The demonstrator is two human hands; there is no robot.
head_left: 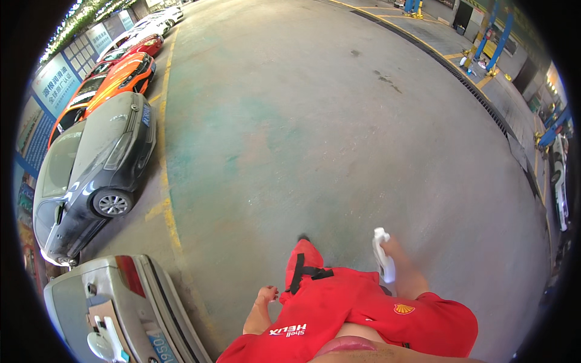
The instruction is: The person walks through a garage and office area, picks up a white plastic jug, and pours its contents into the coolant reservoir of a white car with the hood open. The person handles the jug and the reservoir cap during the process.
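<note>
My right hand (392, 247) is wrapped round a white plastic bottle (386, 268), held upright out ahead of my right side. The bottle's top is blurred, so I cannot tell whether it has a spray head. My left hand (267, 294) hangs low by my left side with its fingers curled in. A small pale bit shows at those fingertips, too small to name. I wear a red short-sleeved top (339, 302) with red trousers, and one dark shoe tip (304, 236) pokes out in front.
Parked along the left are a silver car (109, 272), a dusty dark grey car (100, 157), an orange car (124, 78) and more beyond. White items lie on the silver car. A yellow line (163, 151) borders them. Right: a floor grate (472, 85) and blue lift posts (501, 42).
</note>
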